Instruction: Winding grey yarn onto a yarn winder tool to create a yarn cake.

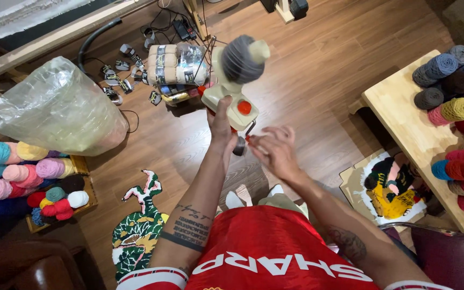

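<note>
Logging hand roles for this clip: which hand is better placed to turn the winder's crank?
Right, probably. The right hand sits blurred beside the dark crank knob, while the left hand is laid against the cream yarn winder, steadying it under the grey yarn cake.

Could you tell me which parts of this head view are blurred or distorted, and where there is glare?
Head view: the grey yarn cake atop the cream plastic yarn winder is motion-smeared, as are the right hand fingers; the left hand gripping the winder is sharper. The crumpled clear plastic bag shows soft glare. Wide-angle distortion bends the wooden floorboards towards the edges.
</note>
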